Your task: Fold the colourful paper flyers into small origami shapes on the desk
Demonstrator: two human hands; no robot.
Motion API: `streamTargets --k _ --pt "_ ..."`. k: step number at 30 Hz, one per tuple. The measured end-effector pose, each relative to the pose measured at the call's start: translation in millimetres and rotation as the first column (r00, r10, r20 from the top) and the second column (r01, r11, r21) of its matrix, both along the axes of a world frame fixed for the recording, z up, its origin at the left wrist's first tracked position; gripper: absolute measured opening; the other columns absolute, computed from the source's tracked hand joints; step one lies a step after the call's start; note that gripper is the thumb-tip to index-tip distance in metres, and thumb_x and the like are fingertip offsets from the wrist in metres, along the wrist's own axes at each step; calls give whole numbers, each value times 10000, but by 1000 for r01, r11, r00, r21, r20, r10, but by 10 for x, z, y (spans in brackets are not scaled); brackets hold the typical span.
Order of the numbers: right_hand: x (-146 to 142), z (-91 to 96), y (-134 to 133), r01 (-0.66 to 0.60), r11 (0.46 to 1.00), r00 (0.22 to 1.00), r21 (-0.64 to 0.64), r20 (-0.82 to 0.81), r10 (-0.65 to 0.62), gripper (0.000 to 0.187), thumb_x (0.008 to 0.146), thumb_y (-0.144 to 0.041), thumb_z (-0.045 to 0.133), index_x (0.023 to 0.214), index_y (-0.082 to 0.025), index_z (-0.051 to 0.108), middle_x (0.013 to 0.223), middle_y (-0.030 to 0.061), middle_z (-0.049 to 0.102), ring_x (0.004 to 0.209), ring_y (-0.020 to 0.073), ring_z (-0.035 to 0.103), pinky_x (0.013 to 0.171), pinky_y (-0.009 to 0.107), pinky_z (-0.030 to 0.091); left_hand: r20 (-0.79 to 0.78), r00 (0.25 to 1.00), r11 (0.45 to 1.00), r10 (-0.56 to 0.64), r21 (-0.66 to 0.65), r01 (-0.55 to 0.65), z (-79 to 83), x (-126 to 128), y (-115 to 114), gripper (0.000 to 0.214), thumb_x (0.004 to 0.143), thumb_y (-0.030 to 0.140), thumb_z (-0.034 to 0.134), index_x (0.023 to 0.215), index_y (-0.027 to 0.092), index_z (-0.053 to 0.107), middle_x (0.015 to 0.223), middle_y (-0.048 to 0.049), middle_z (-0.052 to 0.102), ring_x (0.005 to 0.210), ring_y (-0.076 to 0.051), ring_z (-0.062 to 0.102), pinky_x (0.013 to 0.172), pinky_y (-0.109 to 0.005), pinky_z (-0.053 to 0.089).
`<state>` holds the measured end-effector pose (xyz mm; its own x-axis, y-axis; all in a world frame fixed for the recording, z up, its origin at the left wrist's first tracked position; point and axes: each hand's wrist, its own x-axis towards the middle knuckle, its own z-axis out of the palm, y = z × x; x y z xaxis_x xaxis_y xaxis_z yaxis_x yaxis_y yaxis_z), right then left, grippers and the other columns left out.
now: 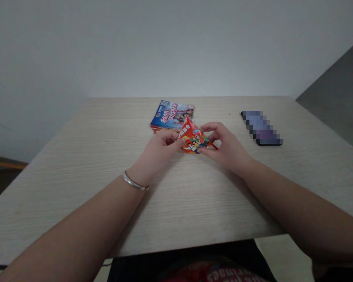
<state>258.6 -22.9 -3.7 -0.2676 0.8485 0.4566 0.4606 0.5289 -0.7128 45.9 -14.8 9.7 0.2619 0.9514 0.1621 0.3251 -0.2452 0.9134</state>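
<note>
Between my two hands is a red folded paper (191, 135) printed with cartoon figures and white characters, its top coming to a point. My left hand (164, 145), with a silver bangle at the wrist, pinches its left edge between thumb and fingers. On the other side, my right hand (223, 145) grips the right edge, thumb in front and fingers curled behind. Just beyond the paper lies a stack of printed leaflets (172, 115), a blue one on top and red edges showing beneath. The folded paper overlaps the stack's near right corner in view.
A dark phone (261, 129), its screen blurred into blocks, lies on the right of the pale wood-grain table (85, 156). A white wall (176, 47) stands behind the table's far edge. My lap shows below the near edge.
</note>
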Motion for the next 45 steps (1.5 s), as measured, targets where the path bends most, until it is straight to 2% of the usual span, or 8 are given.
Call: streamTargets --k 9,15,23,27,30,33,39,45 --pt "84 25 33 -188 956 948 227 295 116 618 804 -290 730 1384 -262 519 1230 96 677 1101 253 640 928 436 528 160 985 989 70 -144 -47 -54 -3 36 157 800 312 657 726 178 618 772 -13 650 691 -130 568 666 -271 477" --pt "63 54 1 -170 957 935 234 344 82 513 858 -229 659 1356 -296 558 1200 55 712 1067 226 674 915 412 539 164 983 982 84 -179 -54 -76 1 32 77 808 240 644 841 181 608 802 -14 632 669 -116 568 619 -255 478" --pt "21 94 -27 -126 959 963 252 264 57 363 836 -167 662 1175 -292 689 1107 20 755 1007 212 703 895 409 556 164 986 1000 25 -20 -22 -78 23 -46 484 805 247 686 1246 235 485 1184 -70 591 1000 -191 611 798 -307 543" --pt "16 104 -26 -170 963 975 210 177 134 447 830 -180 678 1257 -307 646 1161 38 732 1049 212 682 921 424 542 128 989 989 80 114 -95 -86 12 -15 396 781 232 682 1152 227 543 1269 -80 517 1119 -218 554 815 -325 550" --pt "19 99 -31 -205 957 968 204 189 167 484 832 -200 683 1301 -299 614 1183 60 708 1068 214 660 931 424 530 140 983 969 121 200 -148 -62 -8 12 100 810 229 647 891 201 595 1229 -67 558 1182 -218 527 926 -355 514" --pt "15 101 -41 -244 950 956 195 214 202 502 819 -186 686 1303 -287 595 1204 72 679 1101 223 632 945 427 521 217 970 970 106 190 -148 -20 -14 9 197 843 245 629 684 186 529 1219 -57 608 1221 -220 522 1049 -385 431" --pt "12 127 -27 -259 946 947 197 247 207 408 788 -168 705 1177 -232 599 1134 84 672 1075 234 621 916 422 527 442 895 996 62 25 -81 21 35 -36 243 889 380 620 780 219 474 862 4 630 827 -153 610 805 -302 509" --pt "29 124 -4 -302 916 930 265 292 222 374 849 -174 648 1211 -262 619 1126 64 699 1028 203 646 884 387 528 303 951 993 58 83 -87 -5 40 -38 220 937 426 559 861 228 500 859 2 590 819 -143 597 790 -272 518"
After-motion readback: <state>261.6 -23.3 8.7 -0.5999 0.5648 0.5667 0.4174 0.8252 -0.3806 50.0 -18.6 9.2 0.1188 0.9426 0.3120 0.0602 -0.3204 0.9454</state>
